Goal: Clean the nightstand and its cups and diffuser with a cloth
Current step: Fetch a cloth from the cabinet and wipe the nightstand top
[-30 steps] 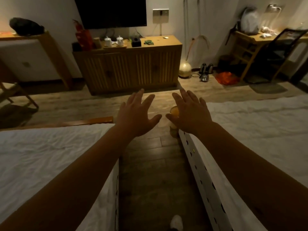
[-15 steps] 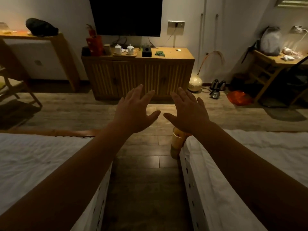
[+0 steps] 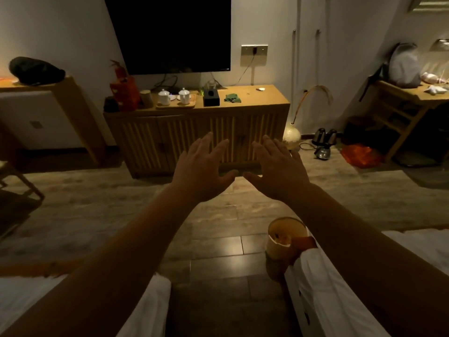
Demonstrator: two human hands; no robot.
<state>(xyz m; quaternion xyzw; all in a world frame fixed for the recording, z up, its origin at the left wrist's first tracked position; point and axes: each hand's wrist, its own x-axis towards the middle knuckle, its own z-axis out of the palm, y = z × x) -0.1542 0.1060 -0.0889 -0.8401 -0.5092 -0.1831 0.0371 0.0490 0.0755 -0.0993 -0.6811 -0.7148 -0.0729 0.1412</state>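
Observation:
My left hand [image 3: 202,172] and my right hand [image 3: 279,171] are stretched out side by side in front of me, fingers spread, holding nothing. Beyond them a wooden cabinet [image 3: 262,113] stands against the far wall under a dark TV. On its top sit two white lidded cups [image 3: 173,96] on a small tray, a green cloth [image 3: 232,97], a black box [image 3: 211,96] and a clear glass diffuser [image 3: 211,84] behind the box. Both hands are well short of the cabinet.
White beds flank a narrow wooden-floor aisle, one bed [image 3: 21,293] on the left and one [image 3: 418,244] on the right. A round bin [image 3: 283,239] stands by the right bed's corner. Kettles [image 3: 324,142], a globe lamp [image 3: 291,137] and an orange bag [image 3: 359,154] lie on the floor at right.
The view has advanced along the aisle toward the cabinet, which looks larger. Both hands stay open and spread, now seen in front of the cabinet doors.

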